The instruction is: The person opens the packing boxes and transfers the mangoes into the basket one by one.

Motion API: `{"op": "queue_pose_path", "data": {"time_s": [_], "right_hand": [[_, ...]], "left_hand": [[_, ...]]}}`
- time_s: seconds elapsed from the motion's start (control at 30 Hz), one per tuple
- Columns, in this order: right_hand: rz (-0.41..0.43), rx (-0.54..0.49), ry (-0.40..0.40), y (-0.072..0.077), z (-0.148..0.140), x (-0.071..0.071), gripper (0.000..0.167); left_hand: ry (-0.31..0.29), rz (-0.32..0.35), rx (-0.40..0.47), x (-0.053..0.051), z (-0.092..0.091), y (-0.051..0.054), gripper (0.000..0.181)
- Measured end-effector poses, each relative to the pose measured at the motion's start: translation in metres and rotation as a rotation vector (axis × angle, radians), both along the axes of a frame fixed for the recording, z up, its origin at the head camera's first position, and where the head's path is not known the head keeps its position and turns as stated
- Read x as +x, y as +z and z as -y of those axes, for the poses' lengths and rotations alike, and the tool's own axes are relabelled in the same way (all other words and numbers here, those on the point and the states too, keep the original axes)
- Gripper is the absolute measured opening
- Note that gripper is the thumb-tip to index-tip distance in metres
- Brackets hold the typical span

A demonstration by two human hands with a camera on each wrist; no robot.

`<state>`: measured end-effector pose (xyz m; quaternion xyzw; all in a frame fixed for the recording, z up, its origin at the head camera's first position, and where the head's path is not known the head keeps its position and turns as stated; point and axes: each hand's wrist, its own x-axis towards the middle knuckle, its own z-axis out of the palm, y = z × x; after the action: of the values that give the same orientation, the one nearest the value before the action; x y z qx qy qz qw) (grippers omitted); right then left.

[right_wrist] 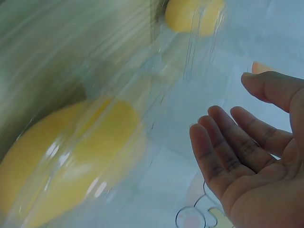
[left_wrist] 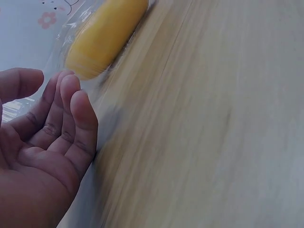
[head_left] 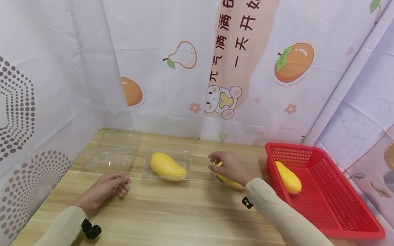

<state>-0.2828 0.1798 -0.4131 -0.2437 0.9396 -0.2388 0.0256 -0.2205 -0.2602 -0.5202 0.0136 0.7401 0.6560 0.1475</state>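
Observation:
My right hand (head_left: 231,167) hovers over a yellow mango (head_left: 231,183) in a clear plastic box, hiding much of both. Its fingers are relaxed and hold nothing; in the right wrist view that mango (right_wrist: 71,161) shows through shiny plastic beside the hand. My left hand (head_left: 108,188) is low over the table, fingers loosely bent, holding nothing. Just beyond it sits a clear plastic box (head_left: 112,157) with no fruit in it. Between the hands, another mango (head_left: 166,166) lies in a clear box (head_left: 187,159); it also appears beyond the left fingers in the left wrist view.
A red plastic basket (head_left: 340,196) stands at the right of the wooden table (head_left: 168,227), with one mango (head_left: 288,178) against its left wall. A fruit-printed curtain (head_left: 186,88) hangs along the table's back edge, and more curtains close off both sides.

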Motion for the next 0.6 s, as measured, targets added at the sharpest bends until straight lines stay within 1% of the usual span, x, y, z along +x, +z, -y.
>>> {"op": "queue_pose_path", "data": {"time_s": [0.07,0.13,0.23,0.3,0.37,0.5,0.6], "right_hand": [[0.01,-0.031,0.028,-0.002,0.007,0.001,0.032],[0.001,-0.056,0.066,-0.004,0.015,0.002,0.029],[-0.004,-0.071,0.097,-0.009,0.027,0.003,0.025],[-0.022,-0.069,0.118,-0.011,0.034,0.003,0.023],[-0.021,-0.068,0.126,-0.012,0.042,0.004,0.023],[-0.028,-0.051,0.147,-0.013,0.055,0.005,0.023],[-0.037,-0.039,0.181,-0.014,0.065,0.007,0.025]], "left_hand": [[-0.007,-0.001,0.008,-0.001,-0.001,-0.001,0.044],[-0.011,-0.001,0.014,-0.002,-0.002,-0.001,0.044],[-0.008,-0.002,0.015,-0.003,-0.005,-0.001,0.043],[-0.008,-0.004,0.015,-0.005,-0.007,-0.001,0.042],[-0.005,-0.009,0.015,-0.006,-0.008,-0.001,0.041],[-0.019,-0.017,0.018,-0.008,-0.009,-0.003,0.039],[-0.031,-0.015,0.028,-0.008,-0.011,-0.005,0.039]]}}
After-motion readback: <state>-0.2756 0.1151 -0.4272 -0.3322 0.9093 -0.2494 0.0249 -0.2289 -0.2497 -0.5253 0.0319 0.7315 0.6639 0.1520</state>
